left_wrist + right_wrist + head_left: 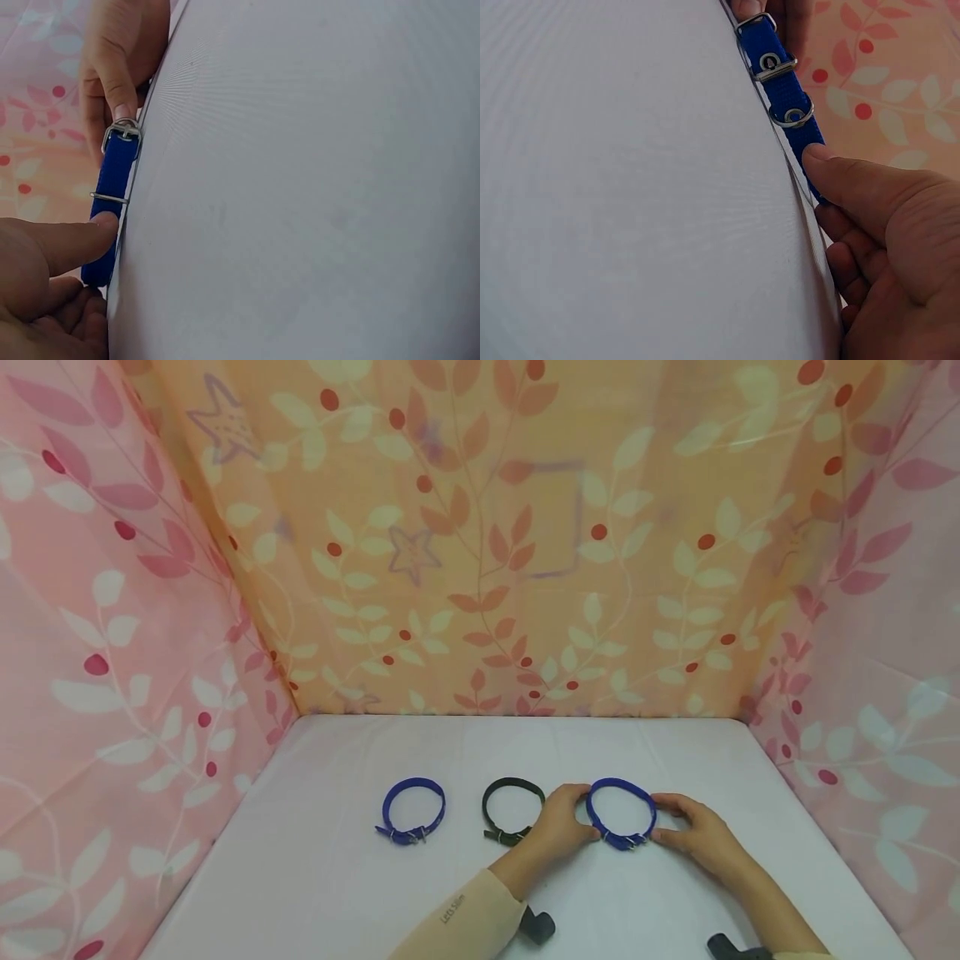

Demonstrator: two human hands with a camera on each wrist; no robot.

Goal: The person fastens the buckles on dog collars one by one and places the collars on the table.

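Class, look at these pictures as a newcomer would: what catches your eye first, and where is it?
First, the two hands at the front of the white table: the left hand and right hand hold a blue collar between them, fingers on its strap. To the left lie a black collar and another blue collar. All around hang leaf-patterned curtains, pink at the sides, orange behind.
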